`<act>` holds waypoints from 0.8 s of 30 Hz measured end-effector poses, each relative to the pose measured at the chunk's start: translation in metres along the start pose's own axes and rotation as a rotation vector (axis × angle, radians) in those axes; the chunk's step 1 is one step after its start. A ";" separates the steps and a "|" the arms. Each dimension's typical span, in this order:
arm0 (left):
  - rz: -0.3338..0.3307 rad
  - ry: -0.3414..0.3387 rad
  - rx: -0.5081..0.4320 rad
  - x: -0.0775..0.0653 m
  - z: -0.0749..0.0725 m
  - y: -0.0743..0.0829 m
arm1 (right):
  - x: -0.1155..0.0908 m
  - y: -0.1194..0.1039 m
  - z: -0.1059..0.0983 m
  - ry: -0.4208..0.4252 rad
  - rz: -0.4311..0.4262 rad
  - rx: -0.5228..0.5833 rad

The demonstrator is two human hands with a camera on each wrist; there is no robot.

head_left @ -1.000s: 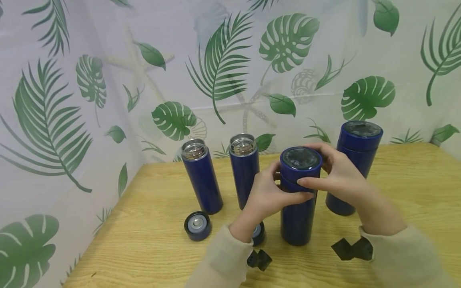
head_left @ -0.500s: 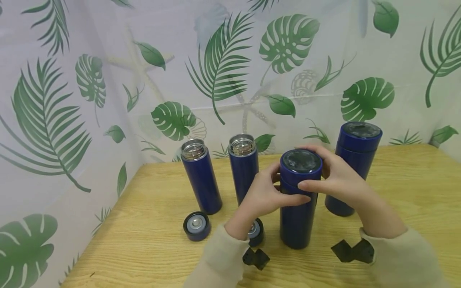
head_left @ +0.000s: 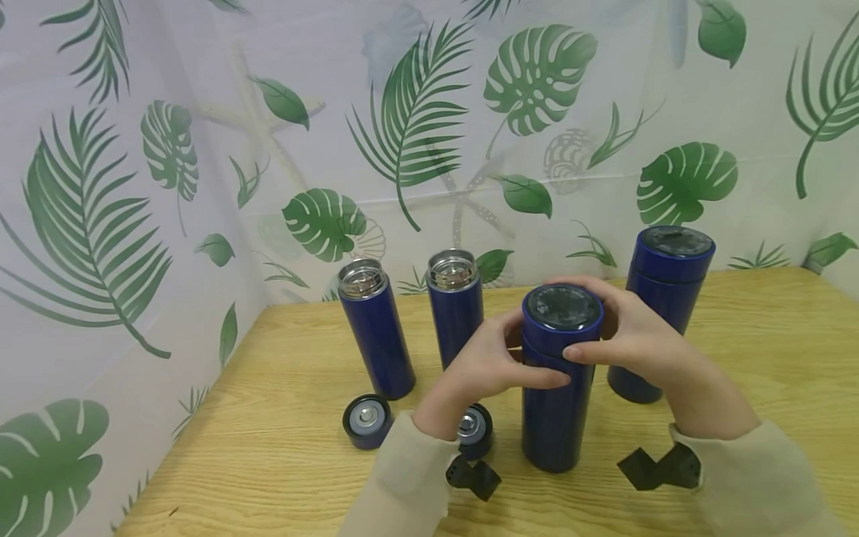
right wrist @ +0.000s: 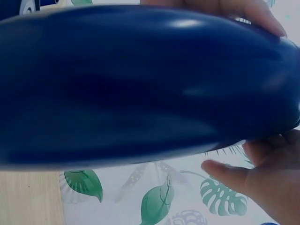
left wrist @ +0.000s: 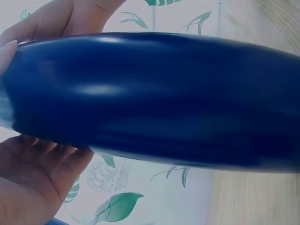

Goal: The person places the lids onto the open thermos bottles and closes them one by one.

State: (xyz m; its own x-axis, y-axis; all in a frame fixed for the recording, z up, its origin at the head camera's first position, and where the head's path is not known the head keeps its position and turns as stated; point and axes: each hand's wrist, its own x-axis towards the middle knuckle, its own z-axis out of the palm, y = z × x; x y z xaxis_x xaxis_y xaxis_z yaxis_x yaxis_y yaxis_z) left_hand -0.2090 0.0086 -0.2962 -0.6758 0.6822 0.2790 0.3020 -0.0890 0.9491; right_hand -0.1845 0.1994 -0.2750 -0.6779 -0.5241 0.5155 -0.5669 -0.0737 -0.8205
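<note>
A blue thermos (head_left: 553, 425) with its lid (head_left: 562, 317) on stands upright between both hands in the head view. My left hand (head_left: 493, 362) grips its upper body, the thumb lying across the front below the seam. Higher up, my right hand (head_left: 634, 335) is curled round the lid area, its thumb at the seam. The fingers on the far side are partly hidden by the thermos. Its blue body fills much of the left wrist view (left wrist: 154, 98) and the right wrist view (right wrist: 131, 89).
Two lidless blue thermoses (head_left: 379, 339) with steel rims stand to the left at the back. Their lids, one at far left (head_left: 367, 421) and one beside my left sleeve (head_left: 475, 431), lie upturned on the wooden table (head_left: 262, 447). Another lidded thermos (head_left: 671, 276) stands behind my right hand.
The gripped thermos has shifted slightly towards me, both hands moving with it. My left thumb has slid a little left across its front. More of the nearer loose lid shows.
</note>
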 end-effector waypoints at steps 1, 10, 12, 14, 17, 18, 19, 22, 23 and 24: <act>-0.009 0.009 0.004 0.000 0.000 0.001 | 0.000 -0.001 0.001 0.009 0.005 -0.016; -0.005 0.121 0.098 -0.001 0.005 0.005 | 0.002 -0.006 0.008 0.178 0.119 -0.269; 0.007 0.164 0.149 -0.001 0.007 0.004 | 0.003 -0.007 0.010 0.219 0.167 -0.325; 0.013 0.219 0.201 0.000 0.009 0.002 | 0.004 -0.008 0.013 0.260 0.227 -0.382; 0.009 0.301 0.270 -0.001 0.012 0.000 | 0.007 -0.009 0.017 0.317 0.303 -0.432; 0.005 0.325 0.287 -0.001 0.012 -0.001 | 0.008 -0.009 0.019 0.334 0.327 -0.440; 0.000 0.345 0.303 -0.001 0.013 -0.001 | 0.008 -0.010 0.021 0.348 0.346 -0.445; -0.005 0.365 0.329 -0.001 0.014 -0.001 | 0.010 -0.011 0.026 0.375 0.368 -0.446; -0.007 0.364 0.333 -0.001 0.013 -0.001 | 0.010 -0.012 0.027 0.375 0.372 -0.452; -0.010 0.359 0.333 -0.001 0.013 -0.001 | 0.010 -0.013 0.028 0.374 0.372 -0.451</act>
State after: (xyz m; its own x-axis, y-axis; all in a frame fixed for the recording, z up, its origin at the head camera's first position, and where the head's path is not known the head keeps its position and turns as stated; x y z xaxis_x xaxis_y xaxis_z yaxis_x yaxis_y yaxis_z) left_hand -0.2000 0.0175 -0.2996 -0.8511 0.3837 0.3585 0.4535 0.1932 0.8701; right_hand -0.1713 0.1716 -0.2662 -0.9349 -0.1126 0.3365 -0.3495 0.4564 -0.8182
